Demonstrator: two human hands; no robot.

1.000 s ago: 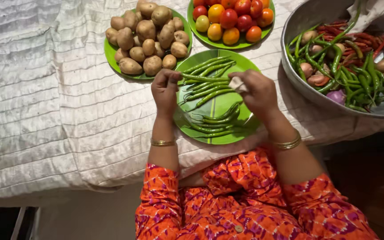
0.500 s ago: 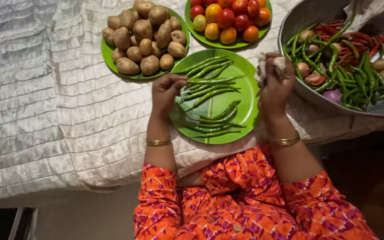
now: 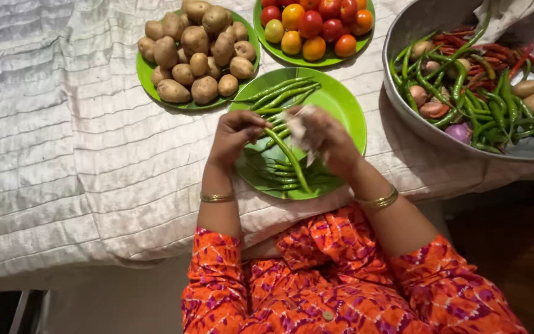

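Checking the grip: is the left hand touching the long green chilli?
Touching. The head view shows the left hand pinching the stem end of the chilli, which slants down over the green plate with no gap at the fingertips.

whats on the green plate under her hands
Long green chillies lie on the plate. The left hand holds one chilli above it, and the right hand holds a pale cloth. The hands cover the plate's middle.

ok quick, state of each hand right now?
Left hand: closed, pinching one end of a long green chilli above the green plate.
Right hand: closed around a pale cloth, touching that chilli.
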